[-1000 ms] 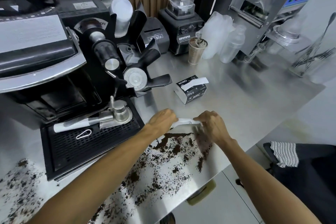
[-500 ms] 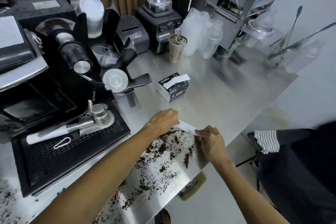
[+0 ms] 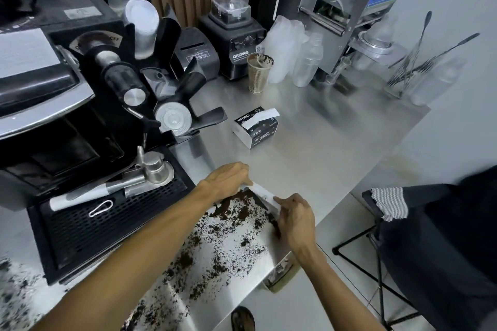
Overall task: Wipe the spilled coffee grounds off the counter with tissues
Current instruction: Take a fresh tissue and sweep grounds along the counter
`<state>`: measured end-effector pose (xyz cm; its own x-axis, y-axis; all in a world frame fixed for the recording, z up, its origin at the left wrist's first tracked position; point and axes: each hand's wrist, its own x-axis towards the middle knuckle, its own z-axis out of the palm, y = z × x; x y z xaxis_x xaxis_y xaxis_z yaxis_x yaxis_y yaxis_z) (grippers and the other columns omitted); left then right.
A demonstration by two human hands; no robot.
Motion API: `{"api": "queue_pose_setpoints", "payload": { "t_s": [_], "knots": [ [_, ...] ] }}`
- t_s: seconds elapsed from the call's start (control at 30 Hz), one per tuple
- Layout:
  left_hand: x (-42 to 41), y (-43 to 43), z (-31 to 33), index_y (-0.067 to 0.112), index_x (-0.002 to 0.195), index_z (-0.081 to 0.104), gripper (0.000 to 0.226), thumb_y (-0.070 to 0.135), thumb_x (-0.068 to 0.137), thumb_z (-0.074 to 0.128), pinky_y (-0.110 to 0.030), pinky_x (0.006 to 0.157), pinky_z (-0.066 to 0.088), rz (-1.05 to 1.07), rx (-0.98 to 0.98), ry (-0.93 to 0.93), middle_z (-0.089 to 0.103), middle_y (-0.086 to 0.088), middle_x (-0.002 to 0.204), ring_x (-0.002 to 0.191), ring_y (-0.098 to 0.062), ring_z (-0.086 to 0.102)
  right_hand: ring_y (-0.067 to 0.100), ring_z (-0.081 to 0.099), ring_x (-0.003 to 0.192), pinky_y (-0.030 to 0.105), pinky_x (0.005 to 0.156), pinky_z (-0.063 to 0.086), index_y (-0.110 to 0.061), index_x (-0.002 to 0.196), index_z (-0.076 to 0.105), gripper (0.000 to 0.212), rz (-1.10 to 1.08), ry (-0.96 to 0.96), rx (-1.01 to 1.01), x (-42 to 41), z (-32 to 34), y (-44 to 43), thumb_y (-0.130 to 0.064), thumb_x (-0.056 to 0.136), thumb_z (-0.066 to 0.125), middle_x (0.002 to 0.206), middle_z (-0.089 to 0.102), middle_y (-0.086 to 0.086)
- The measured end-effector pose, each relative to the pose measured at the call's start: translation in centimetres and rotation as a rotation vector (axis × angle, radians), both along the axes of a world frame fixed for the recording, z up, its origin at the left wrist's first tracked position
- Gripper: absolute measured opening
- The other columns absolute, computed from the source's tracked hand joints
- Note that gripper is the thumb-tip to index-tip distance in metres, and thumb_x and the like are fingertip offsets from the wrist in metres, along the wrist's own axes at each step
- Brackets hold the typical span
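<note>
A white tissue [image 3: 262, 192] is stretched into a narrow strip on the steel worktop [image 3: 322, 148] close to its front edge, one end under the left hand [image 3: 228, 177], the other pinched by the right hand [image 3: 295, 217]. Dark brown coffee grounds [image 3: 234, 212] are heaped thickest against the strip's near side, then scatter in a thinning band along the front edge towards the left. A separate patch lies at the near left corner. A black tissue pack [image 3: 255, 126] sits mid-worktop, a white sheet protruding from its top.

- The tissue box [image 3: 256, 126] reads "WIMO" on its top and side.
- The blender [image 3: 233, 43] base reads "ORIMAS".
- The grinder [image 3: 94, 43] dial reads "OFF".
</note>
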<state>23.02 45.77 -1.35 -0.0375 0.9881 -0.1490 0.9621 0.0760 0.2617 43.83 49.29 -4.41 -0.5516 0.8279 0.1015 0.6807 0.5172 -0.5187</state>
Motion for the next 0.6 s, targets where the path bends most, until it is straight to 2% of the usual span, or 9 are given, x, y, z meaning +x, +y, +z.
{"api": "queue_pose_setpoints", "payload": {
  "t_s": [0.07, 0.17, 0.3, 0.4, 0.6],
  "knots": [
    [0.2, 0.6, -0.4, 0.006, 0.122, 0.064, 0.028, 0.006, 0.094, 0.058, -0.019, 0.07, 0.038, 0.001, 0.035, -0.003, 0.049, -0.004, 0.089, 0.081, -0.021, 0.054, 0.02, 0.054, 0.069, 0.039, 0.054, 0.05, -0.012, 0.113, 0.072, 0.033, 0.01, -0.031, 0.044, 0.2, -0.4, 2.2, 0.002, 0.084, 0.063, 0.086, 0.059, 0.002],
    [0.6, 1.9, -0.6, 0.01, 0.125, 0.063, 0.037, 0.006, 0.089, 0.066, -0.016, 0.072, 0.04, 0.022, 0.041, -0.004, 0.058, -0.006, 0.097, 0.079, -0.018, 0.055, 0.02, 0.05, 0.072, 0.037, 0.054, 0.049, -0.017, 0.115, 0.072, 0.031, 0.029, -0.12, 0.12, 0.3, -0.9, 4.9, -0.006, 0.086, 0.069, 0.086, 0.057, 0.001],
    [1.4, 3.1, -0.5, 0.002, 0.118, 0.064, 0.026, 0.003, 0.092, 0.06, -0.025, 0.071, 0.05, 0.034, 0.037, 0.004, 0.062, -0.01, 0.096, 0.077, -0.022, 0.059, 0.023, 0.047, 0.067, 0.034, 0.049, 0.042, -0.01, 0.106, 0.075, 0.029, 0.073, -0.145, 0.19, 1.2, -1.0, 5.6, 0.004, 0.081, 0.069, 0.08, 0.058, 0.006],
    [2.6, 3.3, -0.3, -0.003, 0.108, 0.06, 0.018, 0.012, 0.097, 0.056, -0.029, 0.076, 0.053, -0.009, 0.063, -0.002, 0.063, -0.014, 0.099, 0.079, -0.025, 0.061, 0.022, 0.047, 0.066, 0.036, 0.049, 0.045, -0.011, 0.106, 0.074, 0.033, 0.044, -0.167, 0.197, 2.8, -1.4, 4.1, 0.007, 0.08, 0.069, 0.08, 0.055, 0.005],
    [3.3, 3.1, 0.2, 0.009, 0.086, 0.051, 0.023, 0.028, 0.097, 0.057, -0.031, 0.075, 0.05, -0.113, 0.029, -0.021, 0.062, -0.013, 0.093, 0.08, -0.027, 0.061, 0.02, 0.049, 0.061, 0.034, 0.045, 0.047, -0.008, 0.102, 0.073, 0.029, -0.104, -0.15, 0.178, 3.2, -1.8, -1.9, -0.002, 0.074, 0.079, 0.078, 0.055, 0.006]
  ]
}}
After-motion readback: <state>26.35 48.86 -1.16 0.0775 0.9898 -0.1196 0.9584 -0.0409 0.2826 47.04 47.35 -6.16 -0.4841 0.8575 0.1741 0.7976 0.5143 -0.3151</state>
